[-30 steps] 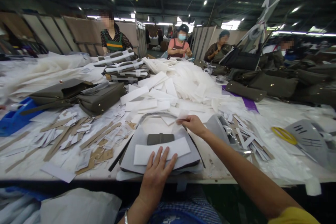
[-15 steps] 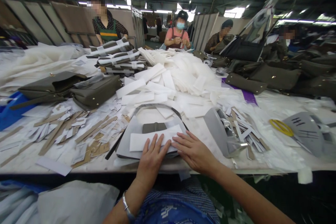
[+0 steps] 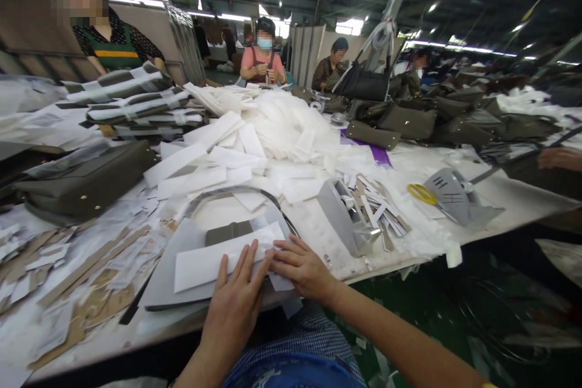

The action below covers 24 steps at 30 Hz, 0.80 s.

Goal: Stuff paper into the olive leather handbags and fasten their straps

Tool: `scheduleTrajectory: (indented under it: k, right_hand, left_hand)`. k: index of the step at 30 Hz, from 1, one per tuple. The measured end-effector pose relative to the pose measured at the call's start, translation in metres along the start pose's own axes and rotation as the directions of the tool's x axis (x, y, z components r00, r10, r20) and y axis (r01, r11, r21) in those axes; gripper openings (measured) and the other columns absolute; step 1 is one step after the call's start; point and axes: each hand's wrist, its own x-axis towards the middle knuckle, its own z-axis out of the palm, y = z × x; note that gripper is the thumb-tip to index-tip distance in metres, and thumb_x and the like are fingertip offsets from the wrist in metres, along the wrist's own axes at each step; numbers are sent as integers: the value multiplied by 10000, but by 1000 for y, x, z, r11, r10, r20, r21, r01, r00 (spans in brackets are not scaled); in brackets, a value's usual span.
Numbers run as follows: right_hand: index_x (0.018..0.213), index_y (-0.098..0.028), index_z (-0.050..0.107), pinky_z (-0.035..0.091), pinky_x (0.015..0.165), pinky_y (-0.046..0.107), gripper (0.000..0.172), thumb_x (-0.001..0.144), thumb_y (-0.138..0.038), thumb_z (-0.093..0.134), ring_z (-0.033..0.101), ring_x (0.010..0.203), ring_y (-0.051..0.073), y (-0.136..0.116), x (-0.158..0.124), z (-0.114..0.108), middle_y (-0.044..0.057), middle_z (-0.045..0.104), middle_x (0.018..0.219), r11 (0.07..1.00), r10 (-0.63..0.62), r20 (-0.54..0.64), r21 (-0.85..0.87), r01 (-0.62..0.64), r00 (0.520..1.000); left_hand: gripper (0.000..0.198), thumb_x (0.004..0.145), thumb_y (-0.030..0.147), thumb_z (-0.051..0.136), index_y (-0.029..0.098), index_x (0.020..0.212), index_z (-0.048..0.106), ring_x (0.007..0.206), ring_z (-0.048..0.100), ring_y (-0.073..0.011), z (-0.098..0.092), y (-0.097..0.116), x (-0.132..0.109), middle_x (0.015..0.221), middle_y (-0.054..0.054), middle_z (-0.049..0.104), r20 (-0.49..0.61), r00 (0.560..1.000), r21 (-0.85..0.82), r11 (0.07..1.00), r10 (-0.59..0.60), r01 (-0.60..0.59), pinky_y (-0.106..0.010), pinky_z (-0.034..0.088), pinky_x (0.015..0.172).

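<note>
A dark bag point(image 3: 228, 233) lies flat at the table's front edge, mostly covered by pale grey wrapping, its curved handle point(image 3: 222, 192) stretched away from me. Across the bag rests a white foam strip point(image 3: 200, 267). My left hand point(image 3: 240, 282) lies on the strip's lower edge with fingers extended and spread. At the strip's right end, my right hand point(image 3: 297, 267) presses with its fingers outstretched, its fingertips close to my left fingers. Whether a piece of tape or film sits under the right fingertips is hard to make out.
Paper and card scraps point(image 3: 91, 291) spread at the left beside an olive bag point(image 3: 86, 182). White foam strips point(image 3: 273, 127) are heaped behind. To the right stand a grey tape dispenser point(image 3: 339, 215), yellow-handled scissors point(image 3: 422, 194) and another dispenser point(image 3: 454, 194). Co-workers sit or stand beyond the table.
My view has swung to the right, so the table's things sit farther left. Both hands stay on the foam strip over the bag, fingers still extended.
</note>
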Motion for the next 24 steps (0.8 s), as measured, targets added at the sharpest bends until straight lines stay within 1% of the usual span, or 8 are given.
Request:
scheduleTrajectory:
  k: [4,8,11,13,16,18,20,24]
  right_hand:
    - [1380,-204,520,252,1184,524,506,885,-110,480,358,1409,243,-3,0,-1,72,579,1383,999,3,-4,46,-2,1000]
    - [1387,-165,520,324,1156,520,561,830,-179,577,387,1395,277,-6,0,-29,134,575,1373,965,-12,66,263,-5,998]
    - [1149,-224,687,467,1059,422,268,904,-259,585,625,1155,234,-2,12,-58,87,715,1139,903,87,66,417,-107,994]
    - [987,-239,727,518,978,364,213,965,-263,517,685,1003,199,3,32,-67,52,753,985,909,177,3,383,-164,984]
    - [1085,-215,707,469,1028,379,248,988,-283,490,631,1120,213,16,73,-55,71,727,1105,966,149,1,214,-146,989]
    - [1238,-181,638,376,1111,439,312,983,-301,504,536,1262,244,28,98,-36,104,657,1265,990,76,137,106,-91,988]
    - [1309,-148,584,311,1140,480,374,991,-321,489,486,1314,261,39,113,-17,129,611,1331,997,69,301,7,-74,951]
    - [1247,-143,627,260,1134,513,369,1016,-347,424,526,1265,269,46,119,4,134,672,1235,981,166,438,-163,-104,883]
  left_hand:
    - [544,953,198,425,263,1489,360,1392,406,-255,0,5,2,1519,-31,417,-77,997,-61,998,-1,-4,-572,96,1208]
    - [464,994,297,442,283,1457,413,1374,434,-213,7,7,-3,1435,-7,529,-136,990,-100,994,-48,34,-513,73,1230]
    - [467,977,375,498,343,1437,426,1383,421,-196,13,9,-5,1428,28,537,-148,984,-137,988,-94,74,-505,73,1234]
    - [469,971,378,515,367,1431,424,1397,398,-188,15,10,-6,1440,51,522,-148,983,-149,985,-110,87,-505,65,1236]
    - [467,977,372,505,368,1435,415,1417,364,-187,17,11,-7,1456,56,499,-137,984,-143,985,-113,94,-515,53,1236]
    - [457,981,381,493,367,1432,423,1417,363,-189,19,11,-8,1457,54,497,-138,984,-131,987,-111,93,-522,45,1235]
    - [440,983,385,486,365,1421,443,1408,379,-192,21,11,-8,1451,46,506,-154,982,-117,989,-109,91,-527,51,1235]
    - [425,985,365,485,351,1409,465,1400,395,-204,24,11,-9,1441,15,522,-186,977,-92,992,-102,86,-546,95,1228]
